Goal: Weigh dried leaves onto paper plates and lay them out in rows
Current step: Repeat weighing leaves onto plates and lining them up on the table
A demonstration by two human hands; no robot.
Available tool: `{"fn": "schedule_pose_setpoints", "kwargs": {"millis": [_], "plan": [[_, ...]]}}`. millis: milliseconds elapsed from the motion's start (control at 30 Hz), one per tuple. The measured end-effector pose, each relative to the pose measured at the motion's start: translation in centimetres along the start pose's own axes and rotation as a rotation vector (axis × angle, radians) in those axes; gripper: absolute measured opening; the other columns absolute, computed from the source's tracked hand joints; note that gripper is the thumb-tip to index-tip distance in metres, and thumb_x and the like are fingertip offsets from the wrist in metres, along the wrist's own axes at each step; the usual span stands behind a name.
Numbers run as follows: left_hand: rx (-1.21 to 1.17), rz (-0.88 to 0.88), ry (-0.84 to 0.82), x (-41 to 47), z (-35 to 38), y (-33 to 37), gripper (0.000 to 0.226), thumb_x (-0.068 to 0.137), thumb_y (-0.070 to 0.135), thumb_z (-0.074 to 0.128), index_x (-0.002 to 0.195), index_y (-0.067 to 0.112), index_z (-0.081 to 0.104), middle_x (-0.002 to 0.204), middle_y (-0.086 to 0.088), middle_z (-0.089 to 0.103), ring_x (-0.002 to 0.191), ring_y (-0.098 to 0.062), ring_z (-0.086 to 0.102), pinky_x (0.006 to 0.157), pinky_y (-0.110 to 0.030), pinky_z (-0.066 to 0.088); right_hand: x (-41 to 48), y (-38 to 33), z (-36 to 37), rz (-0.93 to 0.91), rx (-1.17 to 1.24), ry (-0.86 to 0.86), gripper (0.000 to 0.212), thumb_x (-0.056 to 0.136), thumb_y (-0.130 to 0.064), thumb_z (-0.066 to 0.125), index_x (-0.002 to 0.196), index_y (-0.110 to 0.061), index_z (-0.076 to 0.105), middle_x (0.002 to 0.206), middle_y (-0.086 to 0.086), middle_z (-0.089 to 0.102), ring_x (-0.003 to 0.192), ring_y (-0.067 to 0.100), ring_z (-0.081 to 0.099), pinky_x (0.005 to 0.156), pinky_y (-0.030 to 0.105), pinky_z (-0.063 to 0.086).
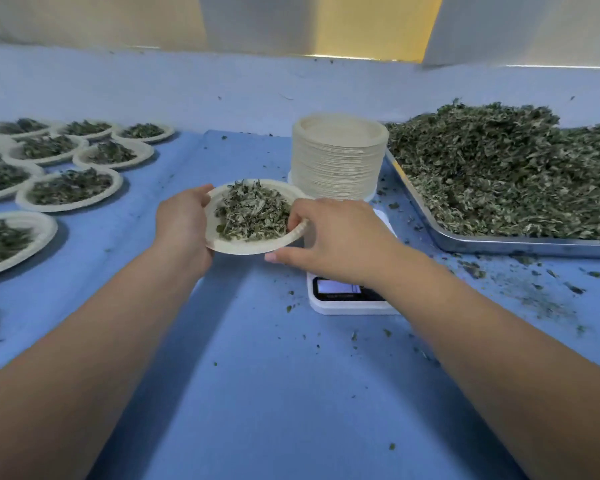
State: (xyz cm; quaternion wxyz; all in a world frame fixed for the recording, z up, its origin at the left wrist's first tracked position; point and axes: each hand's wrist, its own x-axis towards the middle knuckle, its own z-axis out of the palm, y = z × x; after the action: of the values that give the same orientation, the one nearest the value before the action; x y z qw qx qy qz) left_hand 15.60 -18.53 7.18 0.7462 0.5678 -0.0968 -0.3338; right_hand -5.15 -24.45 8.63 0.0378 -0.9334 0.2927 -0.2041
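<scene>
Small herb-packing workroom: blue-covered bench (pixel 257 375), steel tray (pixel 499 242) heaped with dried leaves (pixel 499 168) at 2 o'clock, digital scale (pixel 343 299) centre, paper-plate stack (pixel 336 168) at 12, filled plates (pixel 66 206) at 10.

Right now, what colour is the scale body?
The scale is white, with a black display panel; the head view shows it.

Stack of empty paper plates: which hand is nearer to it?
Right. The right hand, pinching the filled plate at its right rim, sits just in front of the stack; the left hand grips that plate's left rim, farther off to the stack's left.
</scene>
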Motion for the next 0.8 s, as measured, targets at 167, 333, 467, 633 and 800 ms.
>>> {"fn": "schedule_pose_setpoints", "kwargs": {"millis": [167, 333, 467, 633, 800], "plan": [[0.143, 0.073, 0.189, 4.3, -3.1, 1.2, 0.020, 0.096, 0.013, 0.053, 0.079, 0.021, 0.050, 0.087, -0.005, 0.055, 0.079, -0.020, 0.056, 0.070, -0.033, 0.052, 5.2, -2.6, 3.0, 0.077, 0.102, -0.105, 0.055, 0.064, -0.082, 0.069, 0.090, -0.034, 0.059, 0.074, -0.018, 0.056, 0.080, 0.010, 0.056, 0.064, 0.030, 0.044], [0.469, 0.180, 0.349, 7.6, -3.6, 1.9, 0.027, 0.096, 0.030, 0.059, 0.122, 0.023, 0.061, 0.109, 0.005, 0.059, 0.098, -0.008, 0.063, 0.072, -0.011, 0.051, 11.3, -3.3, 6.8, 0.136, -0.019, -0.164, 0.056, 0.064, -0.083, 0.066, 0.081, -0.032, 0.051, 0.077, -0.018, 0.050, 0.088, 0.017, 0.051, 0.073, 0.036, 0.042], [1.204, 0.392, 0.388, 9.1, -2.4, 2.9, 0.025, 0.091, 0.030, 0.068, 0.114, 0.022, 0.061, 0.111, -0.001, 0.057, 0.117, -0.014, 0.059, 0.081, -0.019, 0.043, 15.1, -2.9, 10.0, 0.229, 0.066, -0.213, 0.057, 0.066, -0.083, 0.065, 0.087, -0.033, 0.049, 0.091, -0.012, 0.058, 0.094, 0.020, 0.055, 0.067, 0.032, 0.041], [0.179, 0.201, 0.282, 13.7, -1.4, 3.7, 0.041, 0.105, 0.019, 0.036, 0.140, 0.008, 0.053, 0.139, -0.016, 0.058, 0.121, -0.029, 0.060, 0.074, -0.023, 0.046, 20.0, -2.6, 12.6, 0.328, 0.156, -0.348, 0.116, 0.046, -0.099, 0.049, 0.140, -0.031, 0.042, 0.142, -0.003, 0.052, 0.130, 0.027, 0.049, 0.108, 0.048, 0.040], [0.256, 0.258, 0.268, 16.2, -1.7, 3.0, 0.047, 0.100, 0.019, 0.037, 0.145, 0.020, 0.049, 0.142, -0.010, 0.057, 0.128, -0.032, 0.057, 0.108, -0.047, 0.047, 25.6, -1.8, 15.9, 0.366, 0.098, -0.264, 0.112, 0.062, -0.098, 0.040, 0.146, -0.023, 0.039, 0.146, 0.005, 0.051, 0.134, 0.031, 0.047, 0.109, 0.049, 0.038]]}}
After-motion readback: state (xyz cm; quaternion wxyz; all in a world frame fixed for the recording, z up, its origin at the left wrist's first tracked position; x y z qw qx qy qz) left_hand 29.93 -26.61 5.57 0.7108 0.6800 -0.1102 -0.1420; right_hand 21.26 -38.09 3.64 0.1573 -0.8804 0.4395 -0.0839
